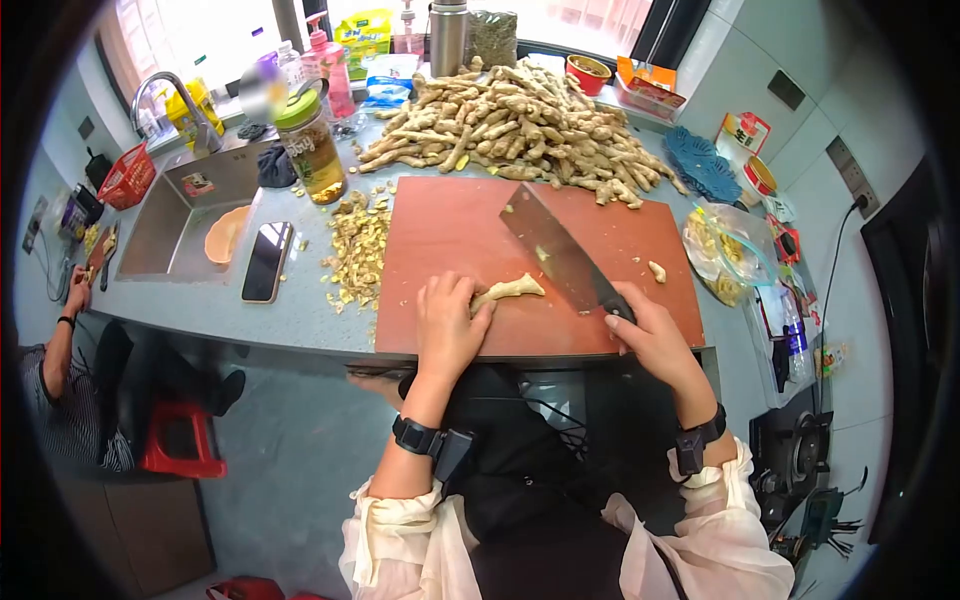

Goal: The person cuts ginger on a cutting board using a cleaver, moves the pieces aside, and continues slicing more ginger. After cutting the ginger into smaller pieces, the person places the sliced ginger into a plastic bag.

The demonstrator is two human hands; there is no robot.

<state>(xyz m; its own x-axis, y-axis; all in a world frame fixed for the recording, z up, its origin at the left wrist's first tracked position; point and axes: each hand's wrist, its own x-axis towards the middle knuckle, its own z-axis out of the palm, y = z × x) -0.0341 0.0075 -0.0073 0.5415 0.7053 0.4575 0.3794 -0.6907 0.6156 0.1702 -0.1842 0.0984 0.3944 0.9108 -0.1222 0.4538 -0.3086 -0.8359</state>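
Note:
On the reddish-brown cutting board (440, 230), my left hand (452, 320) is closed around one end of a ginger root (515, 289), whose pale other end sticks out to the right. My right hand (650, 335) grips the black handle of a cleaver (555, 250). Its broad blade points up and left over the board, apart from the ginger, with small bits stuck to it. A small ginger piece (657, 271) lies near the board's right side. A large heap of ginger roots (510, 125) rises behind the board. Ginger trimmings (357, 245) are piled along its left edge.
A phone (267, 262) and a lidded jar (310, 150) stand left of the trimmings, near the sink (190, 225). At right are a plastic bag of ginger pieces (725, 250) and blue lattice trays (702, 163). Another person (70, 390) sits at far left.

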